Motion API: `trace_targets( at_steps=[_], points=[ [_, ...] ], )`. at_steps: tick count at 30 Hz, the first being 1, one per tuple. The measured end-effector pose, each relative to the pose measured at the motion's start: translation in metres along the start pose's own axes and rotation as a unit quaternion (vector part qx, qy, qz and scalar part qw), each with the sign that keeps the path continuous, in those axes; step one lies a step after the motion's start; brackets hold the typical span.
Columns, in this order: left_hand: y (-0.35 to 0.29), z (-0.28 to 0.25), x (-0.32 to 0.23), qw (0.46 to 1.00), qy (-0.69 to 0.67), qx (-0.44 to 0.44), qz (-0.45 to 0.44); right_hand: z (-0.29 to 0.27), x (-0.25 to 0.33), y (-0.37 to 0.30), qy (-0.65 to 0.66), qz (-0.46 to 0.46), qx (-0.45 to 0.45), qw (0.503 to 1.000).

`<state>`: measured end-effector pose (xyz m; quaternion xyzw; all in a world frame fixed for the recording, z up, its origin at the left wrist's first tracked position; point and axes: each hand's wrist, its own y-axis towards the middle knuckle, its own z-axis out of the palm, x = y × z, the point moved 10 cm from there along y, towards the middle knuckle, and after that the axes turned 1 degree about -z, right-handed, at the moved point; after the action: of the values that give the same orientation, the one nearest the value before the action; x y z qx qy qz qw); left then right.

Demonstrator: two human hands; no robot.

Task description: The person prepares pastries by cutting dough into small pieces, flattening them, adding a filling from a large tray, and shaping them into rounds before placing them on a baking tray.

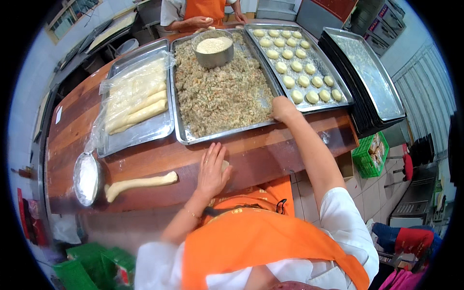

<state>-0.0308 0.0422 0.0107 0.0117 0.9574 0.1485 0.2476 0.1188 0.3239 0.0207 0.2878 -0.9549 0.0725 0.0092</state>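
My left hand (211,173) is at the table's front edge, back up, fingers stretched forward and curved over a small pale piece of dough (225,166) that shows beside the thumb. Over the front right corner of a metal tray (193,140), my right hand (284,109) is closed at the edge of the chopped filling (220,92); its fingertips and anything in them are hidden. A metal bowl (212,58) of pale crumbs sits on the filling at the far end. Left of my left hand lies a rope of dough (142,183), beside a bowl of white flour (88,179).
On the left, a tray (137,142) holds long dough rolls (140,101) under plastic film. A tray (309,107) of round dough pieces stands at right, beside stacked trays (372,72). Across the table, a person in an orange apron (205,8) works. A green crate (369,154) stands below.
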Motion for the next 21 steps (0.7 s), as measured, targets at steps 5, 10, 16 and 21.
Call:
trace_targets(
  at_steps=[5, 10, 16, 21],
  points=[
    [-0.004, -0.006, 0.011, 0.997, -0.064, -0.037, -0.009, 0.007, 0.039, 0.035, 0.067, -0.060, -0.062, 0.994],
    [-0.004, -0.004, 0.015, 0.996, -0.079, -0.047, -0.007, -0.004, 0.068, 0.020, 0.113, -0.141, -0.208, 0.961],
    [-0.004, -0.006, 0.014, 0.996, -0.078, -0.051, -0.010, -0.012, 0.098, 0.009, 0.035, -0.206, -0.111, 0.972],
    [-0.003, -0.008, 0.013, 0.996, -0.074, -0.057, -0.011, -0.003, 0.108, 0.008, -0.023, -0.256, -0.062, 0.964]
  ],
)
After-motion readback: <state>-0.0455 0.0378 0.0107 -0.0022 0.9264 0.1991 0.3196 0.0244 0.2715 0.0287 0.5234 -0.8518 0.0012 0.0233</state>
